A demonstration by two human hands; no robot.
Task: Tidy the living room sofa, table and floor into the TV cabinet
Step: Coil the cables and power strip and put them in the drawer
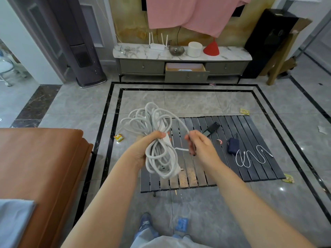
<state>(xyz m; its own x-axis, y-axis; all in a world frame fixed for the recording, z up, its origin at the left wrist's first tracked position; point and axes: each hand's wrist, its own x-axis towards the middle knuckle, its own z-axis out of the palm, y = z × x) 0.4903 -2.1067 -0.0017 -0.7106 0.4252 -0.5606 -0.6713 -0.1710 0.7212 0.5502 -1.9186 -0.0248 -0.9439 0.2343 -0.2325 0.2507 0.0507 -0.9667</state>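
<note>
Both hands [172, 145] clamped on coiled white cable [154, 133] above slatted table's [250, 172] near edge

Glossy marble-look floor tiles [188, 99], matt slatted table [250, 126], smooth leather-look sofa [41, 158].

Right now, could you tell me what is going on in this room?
A person is standing by the low slatted table, tidying up. The left hand grips a bundled white power strip cable, while the right hand pinches a loose stretch of that cable. A phone, a dark pouch and a white charging cable lie on the table, and wrappers lie on the floor. The middle drawer of the TV cabinet stands open.
</note>
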